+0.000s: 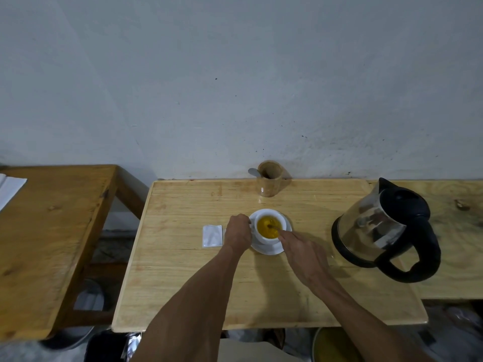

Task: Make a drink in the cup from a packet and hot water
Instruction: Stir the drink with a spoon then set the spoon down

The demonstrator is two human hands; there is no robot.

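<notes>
A white cup (266, 237) stands on a white saucer (269, 250) near the middle of the wooden table (183, 283). Amber-yellow liquid fills the cup. My left hand (237, 232) grips the cup's left side where the handle is. My right hand (300, 250) holds a thin spoon (274, 227) whose tip dips into the liquid. A flat white packet (212, 235) lies on the table just left of my left hand. The steel kettle (373, 226) with a black lid and handle stands to the right of the cup.
A wooden holder (269, 180) with a spoon sticking out stands at the table's back edge against the wall. A second wooden table (47, 231) sits to the left across a gap, with white paper (10, 186) at its far left.
</notes>
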